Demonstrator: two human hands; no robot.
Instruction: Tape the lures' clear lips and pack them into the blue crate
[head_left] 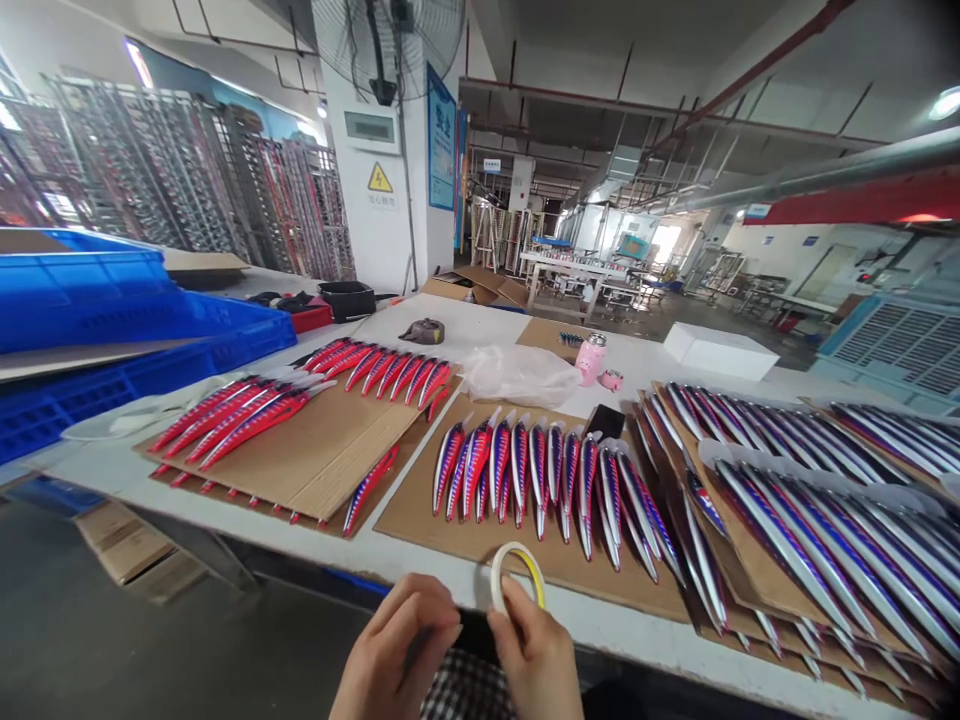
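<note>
My right hand (pixel 538 650) grips a roll of masking tape (pixel 496 580) near the table's front edge, the ring standing up between thumb and fingers. My left hand (pixel 409 640) is beside it, its fingers curled in and thumb against fingertips; what it pinches, if anything, I cannot make out. Just beyond both hands lies a cardboard sheet (pixel 465 540) bearing a row of purple, red and silver fishing lures (pixel 517 460). To the left, red lures (pixel 247 420) rest on stacked cardboard (pixel 315 470).
More lures (pixel 795 530) on layered cardboard fill the right side. Farther back are a clear plastic bag (pixel 517 373), a pink bottle (pixel 591 360), a small black box (pixel 606 421) and a white box (pixel 720 350). Blue crates (pixel 217 345) stand at the left.
</note>
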